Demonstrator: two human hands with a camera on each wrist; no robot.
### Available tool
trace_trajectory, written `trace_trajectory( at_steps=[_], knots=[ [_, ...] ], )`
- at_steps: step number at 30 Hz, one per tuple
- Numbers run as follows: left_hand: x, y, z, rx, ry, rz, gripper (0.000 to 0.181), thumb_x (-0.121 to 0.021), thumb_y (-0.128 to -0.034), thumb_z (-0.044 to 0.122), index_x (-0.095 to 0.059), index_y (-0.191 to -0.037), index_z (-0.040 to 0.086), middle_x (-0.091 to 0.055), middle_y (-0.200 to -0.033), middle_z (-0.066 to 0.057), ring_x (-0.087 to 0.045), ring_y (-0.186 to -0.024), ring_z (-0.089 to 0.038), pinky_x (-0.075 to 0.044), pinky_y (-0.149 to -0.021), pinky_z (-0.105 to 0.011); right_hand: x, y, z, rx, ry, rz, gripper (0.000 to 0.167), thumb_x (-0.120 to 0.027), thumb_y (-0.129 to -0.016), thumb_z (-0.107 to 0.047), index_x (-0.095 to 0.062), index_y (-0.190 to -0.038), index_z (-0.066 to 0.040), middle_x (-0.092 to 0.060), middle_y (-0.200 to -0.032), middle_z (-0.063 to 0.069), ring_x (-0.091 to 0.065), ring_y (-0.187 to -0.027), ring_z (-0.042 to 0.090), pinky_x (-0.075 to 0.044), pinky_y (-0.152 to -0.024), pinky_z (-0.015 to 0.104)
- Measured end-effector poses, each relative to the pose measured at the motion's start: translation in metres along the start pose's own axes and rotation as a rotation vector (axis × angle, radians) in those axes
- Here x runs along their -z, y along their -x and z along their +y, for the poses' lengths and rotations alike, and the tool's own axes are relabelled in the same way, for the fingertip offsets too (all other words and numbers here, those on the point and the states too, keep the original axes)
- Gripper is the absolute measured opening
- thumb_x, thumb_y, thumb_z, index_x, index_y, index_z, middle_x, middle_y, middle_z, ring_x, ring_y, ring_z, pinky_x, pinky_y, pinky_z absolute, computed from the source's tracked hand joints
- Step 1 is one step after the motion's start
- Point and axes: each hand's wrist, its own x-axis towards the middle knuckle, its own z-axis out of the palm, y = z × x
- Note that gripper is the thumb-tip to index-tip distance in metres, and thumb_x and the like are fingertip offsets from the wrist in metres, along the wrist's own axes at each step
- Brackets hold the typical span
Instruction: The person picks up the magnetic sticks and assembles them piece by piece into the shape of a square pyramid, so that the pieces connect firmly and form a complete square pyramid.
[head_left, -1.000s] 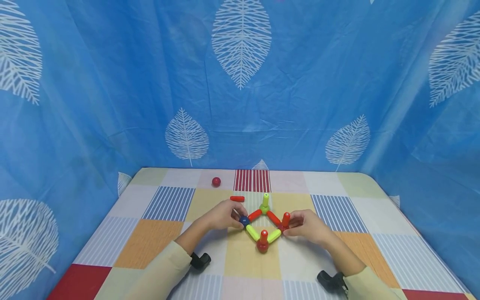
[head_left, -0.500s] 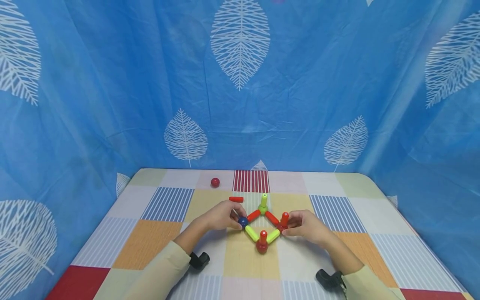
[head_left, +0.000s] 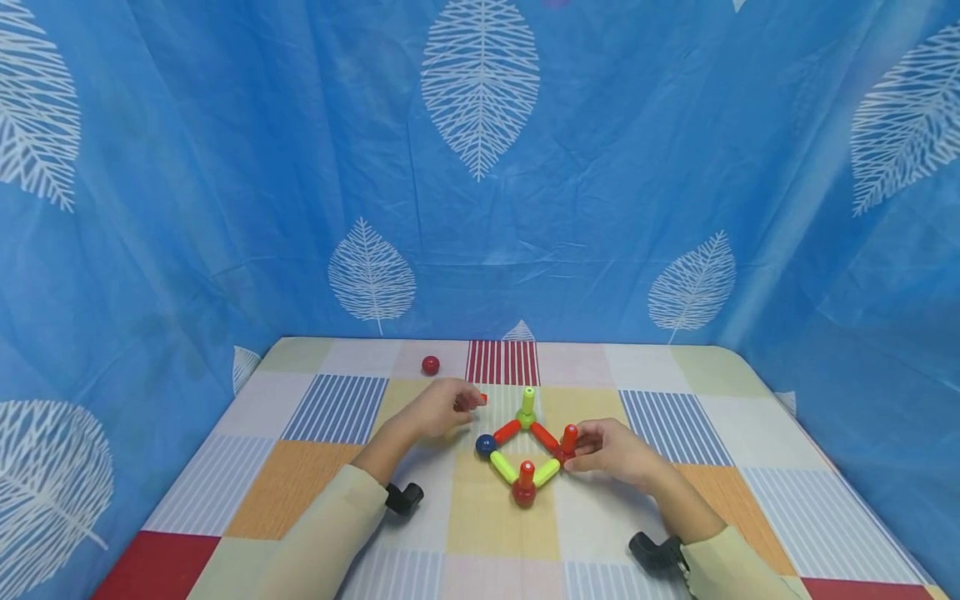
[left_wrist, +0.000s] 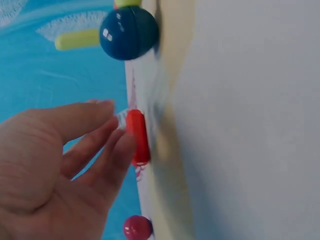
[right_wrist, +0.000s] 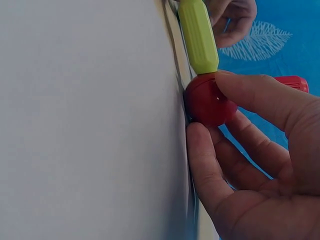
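Note:
A four-sided frame of magnetic sticks and balls lies on the table. Its left corner is a dark blue ball (head_left: 485,446), its far corner a green ball (head_left: 527,418) bearing an upright yellow-green stick (head_left: 528,397). Red sticks stand upright on the front red ball (head_left: 524,493) and the right one. My right hand (head_left: 617,450) pinches that right-hand red ball (right_wrist: 205,102) between thumb and fingers. My left hand (head_left: 442,408) is over a loose red stick (left_wrist: 139,137), its fingers loosely bent close to it; whether they touch it I cannot tell.
A loose red ball (head_left: 431,365) sits further back on the left. The table (head_left: 420,575) has a patchwork cloth. Blue curtains (head_left: 480,250) with white leaves hang behind and at both sides.
My left hand has let go of the blue ball and moved away from me to the loose red stick, now mostly covered in the head view. My right hand stays at the red ball.

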Motion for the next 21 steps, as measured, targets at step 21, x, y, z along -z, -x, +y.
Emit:
trace_trajectory(
  at_steps=[21],
  knots=[
    [-0.007, -0.025, -0.008, 0.183, 0.016, 0.081, 0.027, -0.078, -0.0891, 0.009, -0.073, -0.115, 0.015, -0.066, -0.113, -0.004, -0.060, -0.103, -0.021, -0.057, -0.097, -0.038, 0.001, 0.000, 0.001, -0.015, -0.057, -0.019, 0.033, -0.083, -0.082, -0.008, -0.070, -0.109, 0.004, -0.074, -0.097, 0.009, -0.067, -0.091, 0.017, -0.055, -0.077, 0.027]
  ],
)
